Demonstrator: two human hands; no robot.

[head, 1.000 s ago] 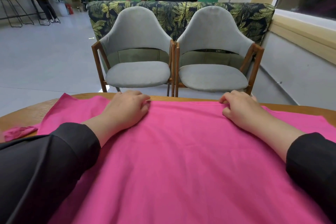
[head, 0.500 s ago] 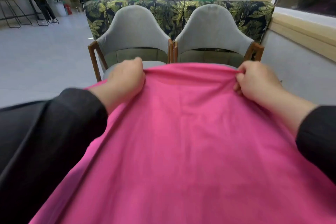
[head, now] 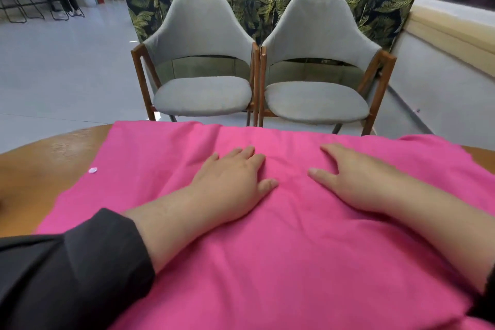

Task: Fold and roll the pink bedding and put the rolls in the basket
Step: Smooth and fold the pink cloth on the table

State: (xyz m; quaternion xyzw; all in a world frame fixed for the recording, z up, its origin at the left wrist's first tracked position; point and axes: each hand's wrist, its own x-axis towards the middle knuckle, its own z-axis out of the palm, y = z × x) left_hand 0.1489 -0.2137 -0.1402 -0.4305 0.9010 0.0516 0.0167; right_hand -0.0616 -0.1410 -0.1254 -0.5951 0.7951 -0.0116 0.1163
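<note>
Bare table [head: 53,169] left of bedding [head: 294,262]; chairs [head: 203,94] beyond edge.

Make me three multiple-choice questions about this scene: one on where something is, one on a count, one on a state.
1. Where is the white button?
A. on the bedding's left edge
B. on a chair seat
C. under the right hand

2. How many grey chairs stand beyond the table?
A. one
B. two
C. four

3. How do the hands lie on the bedding?
A. flat
B. pinching
C. raised

Answers: 1 A, it sits by that edge. 2 B, two stand side by side. 3 A, the left hand and right hand press flat.
</note>
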